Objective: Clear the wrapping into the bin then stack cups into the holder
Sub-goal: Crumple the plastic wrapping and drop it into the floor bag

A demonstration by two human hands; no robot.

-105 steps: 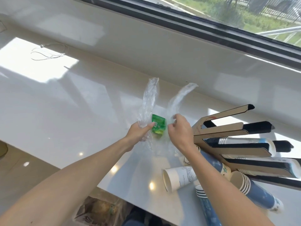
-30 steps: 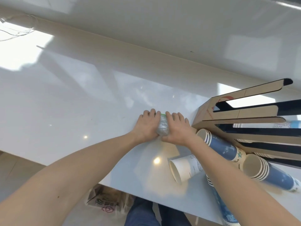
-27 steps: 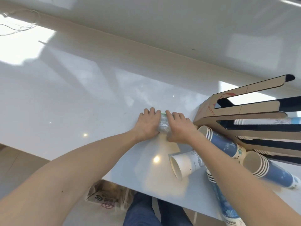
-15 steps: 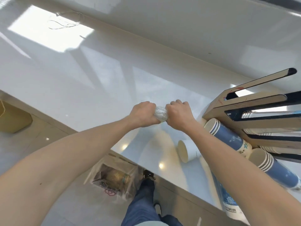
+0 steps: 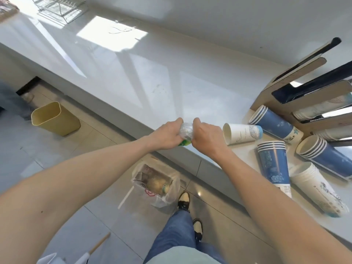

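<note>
A rolled-up wad of clear plastic wrapping [image 5: 185, 131] with a green label shows between my fists, held over the counter's front edge. My left hand [image 5: 166, 135] and my right hand [image 5: 206, 135] are both shut on it. A bag-lined bin [image 5: 158, 184] holding rubbish stands on the floor right below my hands. Several stacks of blue and white paper cups [image 5: 273, 162] lie on their sides on the white counter [image 5: 152, 77] at the right. The cardboard cup holder [image 5: 304, 100] stands behind them with cups inside some of its slots.
A yellow bin [image 5: 54, 119] stands on the floor at the left. A wire rack [image 5: 59, 7] sits at the counter's far left. My legs and shoes [image 5: 183, 200] are beside the lined bin. A stick-like handle [image 5: 95, 246] lies on the floor tiles.
My hands rolled the wrapping into a tight wad, lifted it off the counter and drew it back to the front edge. The view tilted down, showing the floor and both bins.
</note>
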